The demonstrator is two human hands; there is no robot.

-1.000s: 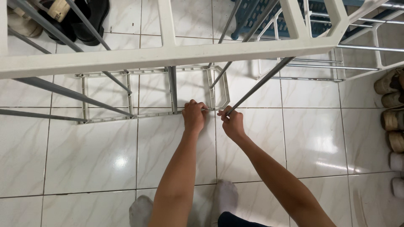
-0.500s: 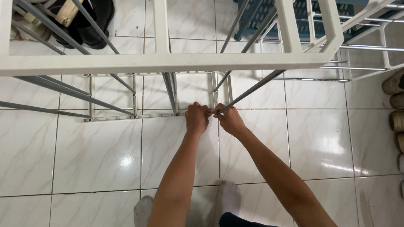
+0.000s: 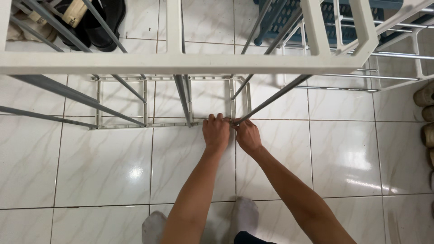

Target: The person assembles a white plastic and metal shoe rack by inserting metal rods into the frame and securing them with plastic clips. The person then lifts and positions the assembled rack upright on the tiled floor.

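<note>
Bare forearms (no sleeves), white socks (image 3: 246,212), dark trouser edge

Bright, sharp; glare on glossy tiles (image 3: 135,173)

Floor (image 3: 104,171) is big shiny white tiles w/ thin grey lines, light glows on it. Black shoes (image 3: 97,20) sit at the top left edge of the floor. More pale shoes (image 3: 427,117) line the right edge. A blue rack (image 3: 294,20) & a white rack (image 3: 398,58) stand at the top right.
</note>
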